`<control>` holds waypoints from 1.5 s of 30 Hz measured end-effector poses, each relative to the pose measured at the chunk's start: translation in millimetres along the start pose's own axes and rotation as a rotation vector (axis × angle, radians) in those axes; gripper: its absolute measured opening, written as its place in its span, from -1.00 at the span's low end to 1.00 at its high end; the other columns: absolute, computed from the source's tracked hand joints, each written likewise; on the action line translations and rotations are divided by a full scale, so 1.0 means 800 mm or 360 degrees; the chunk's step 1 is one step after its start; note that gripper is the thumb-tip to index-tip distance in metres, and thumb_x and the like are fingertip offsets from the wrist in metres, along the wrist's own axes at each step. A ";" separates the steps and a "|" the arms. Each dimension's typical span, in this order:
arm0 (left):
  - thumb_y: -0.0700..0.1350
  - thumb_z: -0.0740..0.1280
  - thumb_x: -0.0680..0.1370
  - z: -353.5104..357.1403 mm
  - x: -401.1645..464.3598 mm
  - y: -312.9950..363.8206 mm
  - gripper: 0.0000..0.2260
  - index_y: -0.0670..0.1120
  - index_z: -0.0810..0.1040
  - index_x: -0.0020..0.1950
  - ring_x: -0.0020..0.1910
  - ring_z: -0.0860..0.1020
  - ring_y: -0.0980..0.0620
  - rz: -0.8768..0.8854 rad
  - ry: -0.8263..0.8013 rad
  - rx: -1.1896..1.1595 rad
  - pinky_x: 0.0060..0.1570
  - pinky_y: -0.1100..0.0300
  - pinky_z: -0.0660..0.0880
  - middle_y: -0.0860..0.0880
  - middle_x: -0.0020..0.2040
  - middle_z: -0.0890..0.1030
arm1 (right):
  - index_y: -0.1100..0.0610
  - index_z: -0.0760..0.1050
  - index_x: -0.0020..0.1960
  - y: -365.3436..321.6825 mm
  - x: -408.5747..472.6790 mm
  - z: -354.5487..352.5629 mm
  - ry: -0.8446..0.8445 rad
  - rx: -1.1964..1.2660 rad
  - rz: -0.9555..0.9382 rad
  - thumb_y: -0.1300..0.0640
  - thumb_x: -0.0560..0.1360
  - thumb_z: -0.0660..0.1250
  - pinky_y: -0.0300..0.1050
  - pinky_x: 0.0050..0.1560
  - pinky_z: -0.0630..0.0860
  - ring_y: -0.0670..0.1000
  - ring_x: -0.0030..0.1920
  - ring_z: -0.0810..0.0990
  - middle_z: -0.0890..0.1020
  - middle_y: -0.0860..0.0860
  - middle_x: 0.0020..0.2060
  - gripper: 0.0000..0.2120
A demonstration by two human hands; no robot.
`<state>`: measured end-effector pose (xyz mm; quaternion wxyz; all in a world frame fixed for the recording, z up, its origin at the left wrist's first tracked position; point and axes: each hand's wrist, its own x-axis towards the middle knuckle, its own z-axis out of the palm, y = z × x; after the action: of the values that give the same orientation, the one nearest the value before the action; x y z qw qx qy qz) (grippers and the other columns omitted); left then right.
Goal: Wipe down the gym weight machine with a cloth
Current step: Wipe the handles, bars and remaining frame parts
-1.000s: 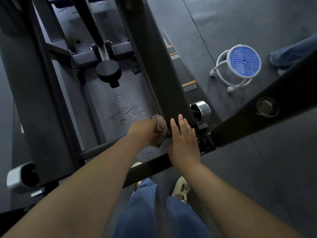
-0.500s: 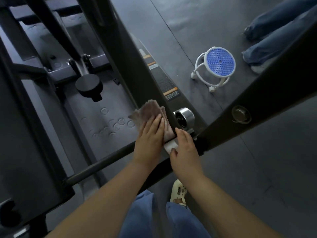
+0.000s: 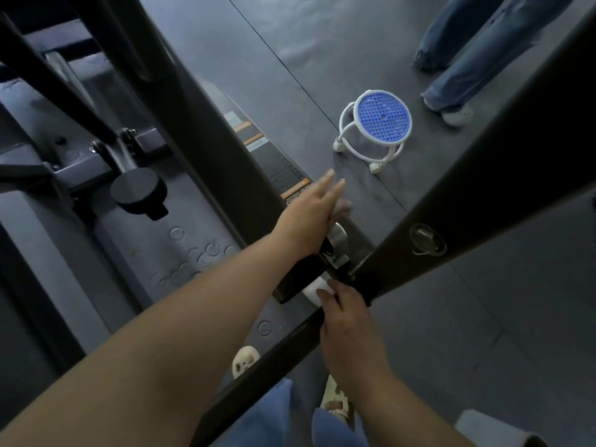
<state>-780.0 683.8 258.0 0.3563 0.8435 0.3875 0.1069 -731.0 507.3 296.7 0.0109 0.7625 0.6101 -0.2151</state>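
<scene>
The dark grey weight machine fills the left, with its slanted upright post (image 3: 206, 150) carrying orange and white warning labels (image 3: 290, 182). My left hand (image 3: 309, 214) reaches forward with straight fingers laid against the lower end of that post beside the labels. The cloth is hidden under this hand; only a pale blurred edge (image 3: 344, 206) shows below the fingers. My right hand (image 3: 345, 321) rests on the low frame bar (image 3: 258, 375), fingertips touching a white tag (image 3: 314, 293) near the joint.
A thick black diagonal beam (image 3: 483, 201) with a bolt crosses the right side. A chrome peg (image 3: 338, 235) sticks out below my left hand. A white stool with a blue seat (image 3: 382, 119) stands on the floor. Another person's legs (image 3: 467, 46) are behind it.
My left hand has slid forward and to the right along the post, from beside my right hand to the warning labels. The cloth, plainly seen before, is now covered. The right hand stayed put.
</scene>
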 end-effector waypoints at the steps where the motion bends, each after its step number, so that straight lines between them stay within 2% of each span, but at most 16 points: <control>1: -0.14 0.30 0.56 -0.003 -0.006 0.002 -0.42 -0.08 0.14 0.53 0.45 0.19 -0.13 -0.0050 0.0177 -0.0102 0.42 -0.03 0.22 -0.14 0.54 0.07 | 0.10 0.62 0.05 0.002 -0.001 0.003 0.0031 -0.0051 -0.0035 0.13 0.06 0.66 -0.17 0.07 0.42 0.04 0.09 0.63 0.63 0.03 0.07 -0.43; 4: 0.07 0.19 0.60 -0.001 -0.019 0.006 -0.40 -0.02 0.02 0.56 0.45 0.14 -0.16 -0.0069 -0.0038 -0.0008 0.39 0.02 0.20 -0.15 0.52 -0.03 | 0.09 0.65 -0.04 0.004 -0.005 -0.001 0.0045 -0.0217 -0.0118 0.13 0.02 0.65 0.04 0.13 0.48 0.10 0.10 0.63 0.66 0.05 0.01 -0.48; 7: 0.21 0.03 0.60 0.011 -0.022 0.001 -0.35 -0.14 -0.04 0.56 0.50 0.12 -0.13 0.0013 -0.0388 0.0573 0.44 0.06 0.06 -0.17 0.53 0.07 | 0.16 0.64 0.03 0.011 -0.005 -0.005 0.0145 -0.0397 -0.0148 0.16 0.03 0.62 0.07 0.43 0.16 0.17 0.21 0.57 0.63 0.16 0.12 -0.44; 9: 0.23 0.07 0.59 0.011 -0.019 -0.002 -0.35 -0.12 0.03 0.55 0.46 0.21 -0.13 0.0011 -0.0426 0.0704 0.41 0.05 0.14 -0.18 0.50 0.19 | 0.26 0.61 0.10 0.020 -0.002 -0.004 0.0144 -0.0483 -0.0144 0.20 0.03 0.60 0.03 0.45 -0.07 0.21 0.27 0.51 0.58 0.24 0.18 -0.37; 13: 0.17 0.24 0.55 -0.002 0.000 0.028 -0.45 0.04 0.22 0.49 0.38 0.27 -0.19 0.0230 -0.0675 0.0783 0.28 -0.01 0.30 -0.17 0.42 0.25 | 0.33 0.57 0.15 0.031 0.006 -0.009 -0.0037 -0.0671 -0.0196 0.26 -0.01 0.57 -0.01 0.48 -0.24 0.19 0.34 0.29 0.45 0.29 0.28 -0.28; 15: 0.12 0.27 0.56 -0.003 0.017 0.038 -0.49 0.07 0.26 0.48 0.39 0.26 -0.15 0.0325 -0.0844 0.0899 0.28 0.01 0.29 -0.13 0.44 0.25 | 0.30 0.44 0.31 0.031 0.010 -0.015 -0.0139 -0.0856 -0.0225 0.25 0.11 0.55 0.02 0.47 -0.36 0.18 0.40 0.10 0.22 0.26 0.38 -0.23; 17: 0.10 0.30 0.54 -0.001 0.030 0.042 -0.52 0.06 0.33 0.44 0.31 0.37 -0.08 0.0329 -0.0952 0.0873 0.22 0.08 0.34 -0.08 0.38 0.37 | 0.24 0.35 0.39 0.032 0.009 -0.017 -0.0151 -0.0980 -0.0256 0.21 0.23 0.51 0.05 0.43 -0.44 0.18 0.41 -0.01 0.22 0.24 0.44 -0.24; 19: 0.05 0.30 0.55 0.000 0.030 0.040 -0.57 0.01 0.37 0.41 0.27 0.41 -0.06 0.0320 -0.1000 0.0832 0.21 0.11 0.33 -0.06 0.33 0.42 | 0.23 0.38 0.37 0.033 0.007 -0.014 -0.0175 -0.0985 -0.0228 0.21 0.22 0.51 0.04 0.40 -0.47 0.18 0.41 0.02 0.32 0.23 0.41 -0.26; 23: 0.07 0.23 0.58 -0.007 0.011 0.022 -0.63 0.18 0.37 0.39 0.33 0.32 -0.15 0.0420 -0.0823 0.0814 0.28 -0.04 0.28 -0.02 0.42 0.27 | 0.32 0.61 0.09 0.043 0.006 -0.005 -0.0129 -0.0701 -0.0307 0.29 -0.03 0.59 -0.03 0.47 -0.20 0.22 0.26 0.49 0.57 0.27 0.18 -0.33; 30: 0.20 0.05 0.61 -0.024 -0.023 -0.005 -0.59 0.25 0.24 0.47 0.53 -0.04 -0.07 0.0528 -0.0881 0.0825 0.43 -0.15 -0.21 0.09 0.56 -0.06 | 0.35 0.60 0.09 0.044 0.006 -0.002 -0.0079 -0.0625 -0.0348 0.26 -0.06 0.62 -0.05 0.51 -0.25 0.25 0.24 0.52 0.56 0.29 0.19 -0.29; 35: 0.09 0.16 0.60 -0.005 0.000 0.024 -0.57 0.17 0.22 0.48 0.44 0.18 -0.18 0.0568 -0.0846 0.1036 0.42 -0.05 0.09 -0.03 0.51 0.13 | 0.32 0.61 0.10 0.050 0.009 -0.003 -0.0149 -0.0670 -0.0427 0.25 -0.03 0.60 -0.05 0.50 -0.22 0.23 0.27 0.50 0.55 0.27 0.21 -0.31; 37: 0.04 0.21 0.60 -0.007 0.017 0.043 -0.56 0.02 0.27 0.47 0.37 0.29 -0.14 0.0538 -0.0881 0.1032 0.33 0.04 0.24 -0.09 0.42 0.29 | 0.30 0.61 0.11 0.057 0.010 -0.004 -0.0166 -0.0755 -0.0443 0.25 0.01 0.54 -0.04 0.48 -0.22 0.21 0.32 0.42 0.54 0.26 0.22 -0.35; 39: 0.02 0.28 0.56 -0.011 0.029 0.054 -0.57 -0.01 0.35 0.42 0.30 0.36 -0.07 0.0392 -0.0976 0.0897 0.22 0.13 0.29 -0.05 0.34 0.40 | 0.25 0.50 0.28 0.048 0.005 -0.015 -0.0258 -0.0961 -0.0455 0.20 0.22 0.36 -0.02 0.43 -0.40 0.20 0.42 0.12 0.40 0.25 0.36 -0.39; 42: 0.03 0.33 0.53 -0.014 0.037 0.054 -0.56 0.02 0.40 0.40 0.26 0.36 0.00 0.0236 -0.1076 0.0810 0.08 0.22 0.25 -0.02 0.31 0.41 | 0.20 -0.10 0.54 0.052 0.006 -0.019 -0.0453 -0.1103 -0.0731 0.21 0.54 -0.04 -0.04 0.00 -0.81 0.15 0.31 -0.48 -0.30 0.20 0.45 -0.41; 43: 0.04 0.34 0.51 -0.013 0.037 0.052 -0.56 0.01 0.42 0.37 0.28 0.36 -0.01 0.0206 -0.1053 0.0784 0.13 0.20 0.26 -0.03 0.32 0.40 | 0.21 -0.14 0.54 0.050 0.008 -0.019 -0.0521 -0.1075 -0.0700 0.21 0.57 0.00 -0.06 -0.05 -0.83 0.14 0.29 -0.52 -0.34 0.18 0.45 -0.41; 45: 0.07 0.36 0.49 -0.011 0.035 0.047 -0.53 -0.03 0.43 0.36 0.34 0.33 -0.07 0.0167 -0.0977 0.0728 0.28 0.08 0.28 -0.06 0.36 0.36 | 0.26 0.18 0.49 0.053 0.011 -0.012 -0.0203 -0.1101 -0.0651 0.22 0.44 0.32 -0.04 0.18 -0.73 0.19 0.43 -0.28 0.02 0.27 0.51 -0.34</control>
<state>-743.9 692.1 287.4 0.2523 0.9126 0.2330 -0.2217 -687.1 507.0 292.2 0.2616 0.5618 0.7837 -0.0417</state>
